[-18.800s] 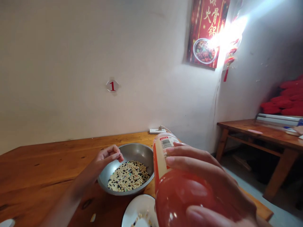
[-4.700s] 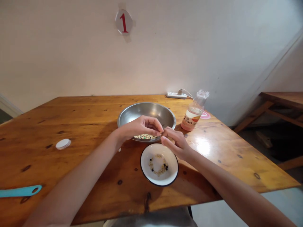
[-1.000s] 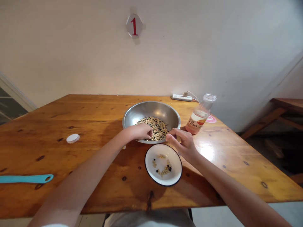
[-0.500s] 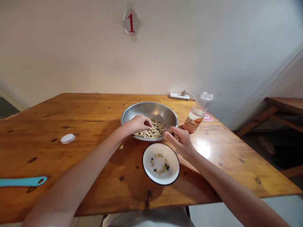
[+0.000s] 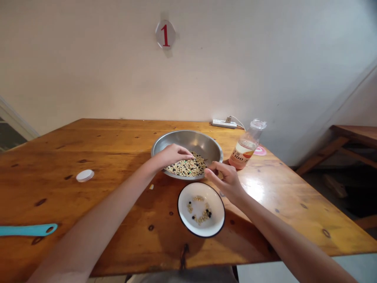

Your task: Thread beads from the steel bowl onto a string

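A steel bowl (image 5: 216,147) holds a heap of small round bead-like pieces (image 5: 185,168), mostly cream and black with a few green. My left hand (image 5: 173,154) reaches over the bowl's left side, its fingertips pinched together just above the heap. Whatever lies between them is too small to make out. Beside the right front rim, my right hand (image 5: 226,179) is closed in a pinch, thumb against the index finger. A thin dark sliver shows near its fingertips, its kind unclear. In front of the bowl, a white dish (image 5: 185,224) with a dark rim has cream and black pieces lying in a rough ring.
Right of the bowl stands an uncapped bottle (image 5: 244,151) of pinkish liquid. A power strip (image 5: 224,124) lies at the table's back edge. To the left are a white cap (image 5: 85,175) and a turquoise handle (image 5: 29,230). A small pale scrap (image 5: 151,186) lies near the bowl.
My left hand has moved slightly right over the heap, fingers still together. The right hand stays by the rim in its pinch. The whole view has shifted slightly, with things sitting a little lower.
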A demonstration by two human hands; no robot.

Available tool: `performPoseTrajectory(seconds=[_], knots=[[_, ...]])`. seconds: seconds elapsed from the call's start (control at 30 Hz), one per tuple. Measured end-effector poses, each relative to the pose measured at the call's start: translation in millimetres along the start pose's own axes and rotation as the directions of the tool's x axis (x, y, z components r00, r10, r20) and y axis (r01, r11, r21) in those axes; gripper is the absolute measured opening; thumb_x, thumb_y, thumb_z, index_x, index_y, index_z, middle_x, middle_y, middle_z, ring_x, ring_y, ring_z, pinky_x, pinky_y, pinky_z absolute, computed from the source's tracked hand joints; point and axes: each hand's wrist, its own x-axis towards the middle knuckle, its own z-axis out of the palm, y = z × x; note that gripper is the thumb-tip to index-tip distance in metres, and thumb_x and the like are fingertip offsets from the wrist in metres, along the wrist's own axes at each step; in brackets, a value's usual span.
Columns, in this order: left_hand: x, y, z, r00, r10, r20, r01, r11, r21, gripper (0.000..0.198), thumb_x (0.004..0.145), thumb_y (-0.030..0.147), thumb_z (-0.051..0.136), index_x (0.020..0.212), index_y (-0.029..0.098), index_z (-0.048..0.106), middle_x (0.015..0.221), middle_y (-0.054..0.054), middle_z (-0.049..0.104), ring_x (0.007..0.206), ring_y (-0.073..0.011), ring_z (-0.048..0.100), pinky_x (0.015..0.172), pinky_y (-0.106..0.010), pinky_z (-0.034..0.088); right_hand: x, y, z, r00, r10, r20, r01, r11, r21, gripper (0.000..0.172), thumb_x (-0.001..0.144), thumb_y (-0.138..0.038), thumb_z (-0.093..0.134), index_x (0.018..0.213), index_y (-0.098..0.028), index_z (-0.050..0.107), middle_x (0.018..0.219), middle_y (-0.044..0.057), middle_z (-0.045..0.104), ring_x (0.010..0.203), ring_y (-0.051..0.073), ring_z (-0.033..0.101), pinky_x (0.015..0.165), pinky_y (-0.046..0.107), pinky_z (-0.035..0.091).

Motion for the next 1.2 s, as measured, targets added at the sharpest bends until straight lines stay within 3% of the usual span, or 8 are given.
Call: performPoseTrajectory(seconds=[0.13, 0.27, 0.57, 0.9, 1.2], knots=[[-1, -1, -2.9, 0.995, 0.099, 0.021, -0.094, 0.982, -0.165, 0.033, 0.073, 0.042, 0.066, 0.095, 0.017, 0.07, 0.101, -0.005, 0.072, 0.099, -0.0189, 0.062, 0.089, -0.029, 0.045, -1, 1, 0, 1.0, 0.002, 0.004, -0.002, 1.0, -0.007, 0.026, 0.086, -0.024, 0.053, 0.062, -0.017, 0.052, 0.052, -0.003, 0.048, 0.046, 0.008, 0.039, 0.044, 0.02, 0.029], [-4, 3, -3.7, 0.992, 0.123, -0.005, -0.121, 0.968, -0.22, 0.024, 0.071, 0.032, 0.07, 0.089, 0.016, 0.069, 0.096, -0.004, 0.071, 0.095, -0.0163, 0.063, 0.09, -0.031, 0.045, -1, 2, -1, 0.999, 0.017, 0.03, -0.017, 1.0, -0.008, 0.028, 0.087, -0.027, 0.052, 0.062, -0.016, 0.053, 0.053, -0.002, 0.051, 0.047, 0.008, 0.043, 0.046, 0.02, 0.032], [-6, 9, -1.7, 0.981, 0.191, -0.045, -0.196, 0.954, -0.227, 0.02, 0.069, 0.028, 0.071, 0.083, 0.015, 0.066, 0.087, -0.003, 0.069, 0.087, -0.0142, 0.063, 0.084, -0.03, 0.048, 3, -2, -3, 0.997, -0.001, 0.082, 0.002, 1.0, -0.012, 0.032, 0.088, -0.025, 0.05, 0.057, -0.017, 0.048, 0.051, -0.003, 0.047, 0.046, 0.007, 0.039, 0.045, 0.021, 0.029], [-14, 22, 4.1, 0.967, 0.253, -0.011, -0.252, 0.956, -0.152, 0.012, 0.074, 0.023, 0.067, 0.083, 0.015, 0.068, 0.084, -0.002, 0.071, 0.079, -0.0106, 0.064, 0.072, -0.022, 0.05, 2, 1, -5, 0.991, 0.022, 0.129, -0.018, 0.999, -0.032, 0.034, 0.088, -0.029, 0.049, 0.056, -0.017, 0.047, 0.051, -0.002, 0.047, 0.048, 0.008, 0.041, 0.049, 0.022, 0.031], [-22, 39, 6.9, 0.959, 0.271, -0.084, -0.276, 0.96, -0.056, 0.011, 0.073, 0.023, 0.068, 0.08, 0.016, 0.07, 0.081, -0.002, 0.072, 0.078, -0.013, 0.064, 0.071, -0.024, 0.049, 3, 1, -6, 0.991, -0.005, 0.136, 0.01, 0.999, -0.035, 0.034, 0.087, -0.027, 0.049, 0.056, -0.018, 0.038, 0.05, -0.005, 0.037, 0.048, 0.008, 0.034, 0.048, 0.022, 0.027]])
